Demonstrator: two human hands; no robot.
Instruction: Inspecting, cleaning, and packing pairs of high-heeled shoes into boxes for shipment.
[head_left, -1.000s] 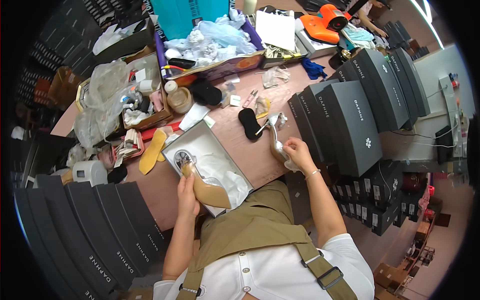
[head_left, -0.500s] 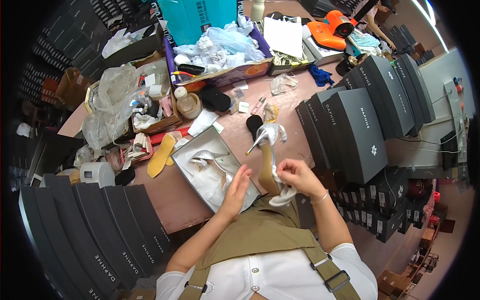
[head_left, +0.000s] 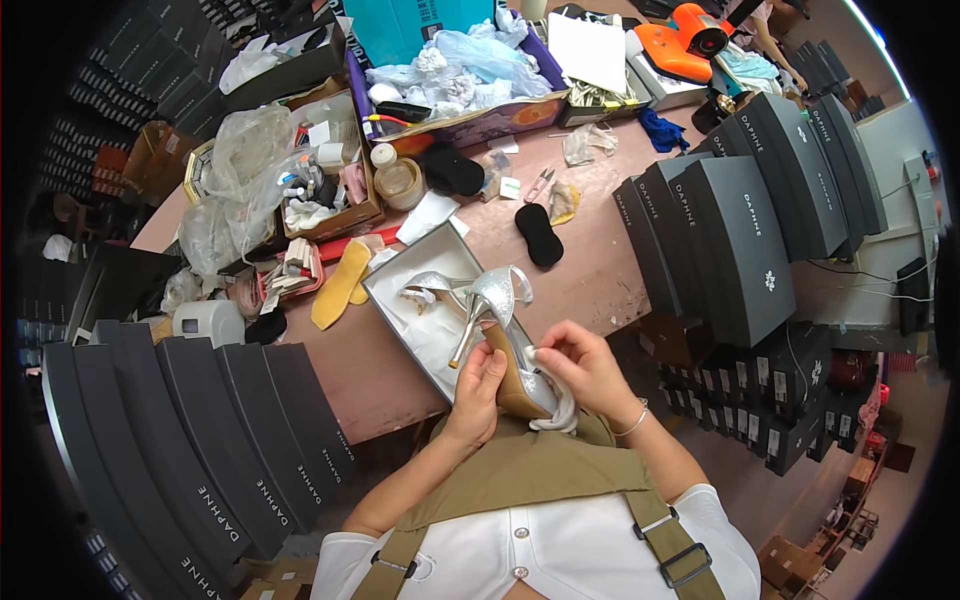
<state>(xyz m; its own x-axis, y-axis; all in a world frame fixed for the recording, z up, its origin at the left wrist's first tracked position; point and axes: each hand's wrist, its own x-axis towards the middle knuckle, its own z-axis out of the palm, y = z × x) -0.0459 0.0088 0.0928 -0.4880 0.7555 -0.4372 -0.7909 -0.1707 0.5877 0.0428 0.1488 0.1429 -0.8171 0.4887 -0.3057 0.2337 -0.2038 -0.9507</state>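
A silver high-heeled sandal (head_left: pixel 494 294) is tilted in front of my body, its tan sole and thin heel showing. My left hand (head_left: pixel 478 388) is closed on its side near the sole. With bent fingers, my right hand (head_left: pixel 588 372) pinches a whitish cloth (head_left: pixel 562 412) against the toe part; the cloth hangs down beside the shoe. Just beyond lies an open grey shoebox (head_left: pixel 392 318) lined with white paper. A second silver sandal (head_left: pixel 428 284) rests in it, partly covered by the held one.
Dark shoeboxes (head_left: pixel 205 440) stand in a row at left, with more stacks (head_left: pixel 735 230) at right. Yellow insoles (head_left: pixel 340 285), a black pad (head_left: pixel 540 236) and small pink-handled snips (head_left: pixel 541 184) lie on the table. A purple carton (head_left: pixel 470 125) of crumpled plastic stands behind.
My left hand, apart from the shoe before, now grips it. The sandal has moved left and nearer the box, and my right hand has stayed on the cloth. The whole view has shifted slightly.
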